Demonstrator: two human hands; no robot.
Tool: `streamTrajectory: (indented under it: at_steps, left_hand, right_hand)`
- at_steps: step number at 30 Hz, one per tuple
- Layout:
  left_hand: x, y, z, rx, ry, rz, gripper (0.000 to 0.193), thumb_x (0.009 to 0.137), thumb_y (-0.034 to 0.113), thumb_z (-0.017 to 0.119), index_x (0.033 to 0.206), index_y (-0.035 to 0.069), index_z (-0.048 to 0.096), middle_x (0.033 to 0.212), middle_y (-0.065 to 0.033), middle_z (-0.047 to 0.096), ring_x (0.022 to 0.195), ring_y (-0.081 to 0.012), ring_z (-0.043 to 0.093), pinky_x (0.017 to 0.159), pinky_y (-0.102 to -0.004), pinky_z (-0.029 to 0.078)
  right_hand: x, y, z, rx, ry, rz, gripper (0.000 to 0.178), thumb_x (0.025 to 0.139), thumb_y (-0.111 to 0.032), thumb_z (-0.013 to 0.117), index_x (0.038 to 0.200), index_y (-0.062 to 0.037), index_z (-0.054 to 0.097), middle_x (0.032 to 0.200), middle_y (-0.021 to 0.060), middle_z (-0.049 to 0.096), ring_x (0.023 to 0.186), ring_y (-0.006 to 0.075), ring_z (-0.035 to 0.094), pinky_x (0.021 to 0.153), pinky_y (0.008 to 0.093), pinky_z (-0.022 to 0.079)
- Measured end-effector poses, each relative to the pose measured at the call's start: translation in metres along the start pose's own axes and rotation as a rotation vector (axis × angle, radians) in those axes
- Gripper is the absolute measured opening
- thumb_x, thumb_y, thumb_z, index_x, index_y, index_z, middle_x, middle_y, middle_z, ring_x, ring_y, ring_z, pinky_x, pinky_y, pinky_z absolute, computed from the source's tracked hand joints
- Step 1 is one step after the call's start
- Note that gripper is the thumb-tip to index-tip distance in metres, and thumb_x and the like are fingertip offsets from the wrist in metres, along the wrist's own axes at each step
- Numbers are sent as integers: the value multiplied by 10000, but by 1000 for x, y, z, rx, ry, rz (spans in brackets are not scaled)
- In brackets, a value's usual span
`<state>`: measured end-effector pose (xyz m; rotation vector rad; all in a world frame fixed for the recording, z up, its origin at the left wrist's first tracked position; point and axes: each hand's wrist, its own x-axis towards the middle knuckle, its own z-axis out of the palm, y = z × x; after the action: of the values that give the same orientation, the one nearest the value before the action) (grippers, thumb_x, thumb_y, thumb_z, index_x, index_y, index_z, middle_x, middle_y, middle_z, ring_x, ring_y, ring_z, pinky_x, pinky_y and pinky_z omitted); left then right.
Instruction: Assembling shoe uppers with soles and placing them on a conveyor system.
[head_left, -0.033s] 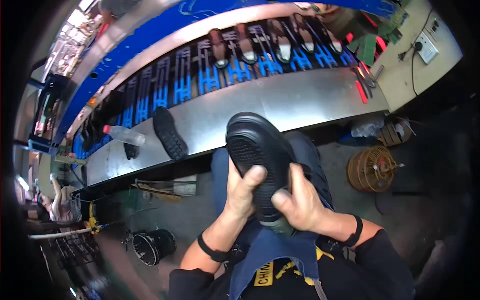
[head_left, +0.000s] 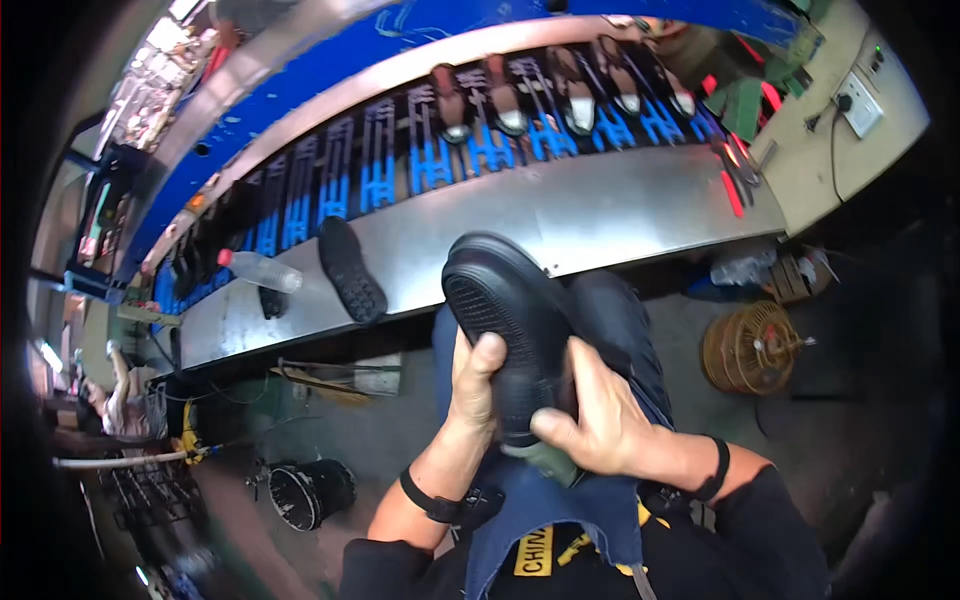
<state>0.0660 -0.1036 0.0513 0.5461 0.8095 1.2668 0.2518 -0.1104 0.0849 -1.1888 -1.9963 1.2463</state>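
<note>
And here, mid-frame, left hand [head_left: 474, 388] and right hand [head_left: 602, 418] grip the black shoe [head_left: 520, 345] from either side, sole [head_left: 492, 308] facing up, seemingly a pressing step, the next push calling for firm, even thumbs [head_left: 488, 353].

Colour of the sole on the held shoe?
The sole is black; the head view shows it.

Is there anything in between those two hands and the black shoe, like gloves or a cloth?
Nothing visible: the bare left hand and right hand hold the black shoe directly, thumbs against its underside. Some fingers are hidden behind it.
</note>
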Motion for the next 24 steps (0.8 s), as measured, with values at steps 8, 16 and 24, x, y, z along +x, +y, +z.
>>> streamTrajectory:
  at_steps: [8, 16, 24]
  left_hand:
    - [-44, 6, -38, -231, -200, 50, 852, 800, 551, 784, 1405, 24, 498, 1331, -171, 602, 1200, -310, 620, 1049, -461, 512]
    - [-32, 20, -40, 293, 3, 112, 1187, 563, 661, 892, 1451, 18, 436, 1351, -89, 571, 1231, -211, 561, 1058, -370, 462]
    - [-22, 67, 2, 659, 156, 472, 778, 831, 392, 703, 1432, -13, 419, 1276, -191, 570, 1162, -263, 562, 1039, -389, 434]
  right_hand:
    - [33, -35, -27, -117, 85, -476, 464, 803, -210, 805, 1154, 19, 607, 649, 53, 602, 488, 198, 590, 490, 298, 480]
    - [70, -26, -40, -100, -247, -604, 611, 896, -193, 664, 1378, 44, 373, 673, 175, 610, 610, 406, 635, 545, 473, 500]
    - [67, -32, -5, -144, 160, -711, 405, 765, -34, 630, 1134, 96, 525, 626, 171, 606, 536, 351, 641, 472, 424, 506]
